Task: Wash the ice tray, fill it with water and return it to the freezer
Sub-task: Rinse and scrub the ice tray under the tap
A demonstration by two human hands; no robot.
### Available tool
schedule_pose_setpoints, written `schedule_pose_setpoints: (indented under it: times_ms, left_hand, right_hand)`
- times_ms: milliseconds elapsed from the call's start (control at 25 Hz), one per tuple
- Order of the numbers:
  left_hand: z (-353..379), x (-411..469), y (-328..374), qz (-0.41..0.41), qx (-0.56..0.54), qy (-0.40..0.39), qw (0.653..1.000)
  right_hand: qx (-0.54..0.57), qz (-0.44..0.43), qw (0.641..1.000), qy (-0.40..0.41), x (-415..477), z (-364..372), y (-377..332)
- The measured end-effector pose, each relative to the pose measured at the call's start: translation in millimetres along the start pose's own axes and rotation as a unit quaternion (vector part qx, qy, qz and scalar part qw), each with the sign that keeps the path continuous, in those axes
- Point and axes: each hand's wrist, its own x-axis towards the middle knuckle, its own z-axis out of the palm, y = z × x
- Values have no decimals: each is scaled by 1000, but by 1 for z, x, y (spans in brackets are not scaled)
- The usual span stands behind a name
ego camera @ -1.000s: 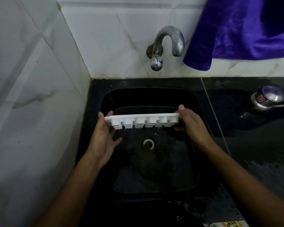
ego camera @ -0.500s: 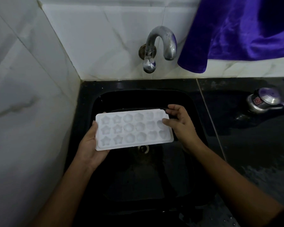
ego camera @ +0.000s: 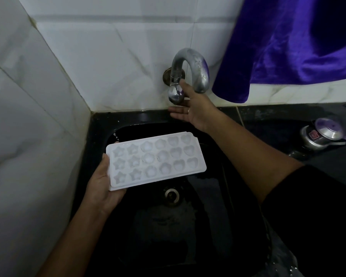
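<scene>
One-handed grip on the ice tray (ego camera: pixel 156 158), left hand (ego camera: pixel 102 186) curled round its end, cavities up over the black sink (ego camera: pixel 100 120), ready for water. Reaching with the right hand (ego camera: pixel 196 108), fingers spread, thumb against the tap knob (ego camera: pixel 175 95), likely to open it.

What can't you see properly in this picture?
All in the head view:
- Fingers of the left hand: hidden under the ice tray.
- Purple cloth: cut off by the top and right edges.
- Label on the metal pot: too small to read.
- Sink bottom: too dark to tell standing water.
</scene>
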Motion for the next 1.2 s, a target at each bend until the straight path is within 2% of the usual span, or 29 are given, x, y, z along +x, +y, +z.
schedule_pose_setpoints:
  times_ms: [160, 440, 640, 840, 1040, 1200]
  left_hand:
    - [-4, 6, 4, -2, -15, 18, 1000]
    - [-16, 13, 2, -6, -46, 7, 999]
    - [-20, 13, 2, -10, -46, -1, 999]
    - [-31, 16, -1, -24, -64, 6, 998]
    - [-24, 15, -8, -21, -50, 12, 998]
    - [-9, 14, -10, -12, -39, 33, 999]
  right_hand:
    - [32, 3, 999, 19, 17, 7, -2]
    - [-76, -44, 993, 72, 26, 9, -2]
    - [-105, -49, 992, 54, 18, 3, -2]
    - [-152, 21, 987, 51, -23, -31, 32]
    - [-117, 61, 991, 22, -57, -61, 76]
    - [-79, 43, 996, 15, -66, -60, 89]
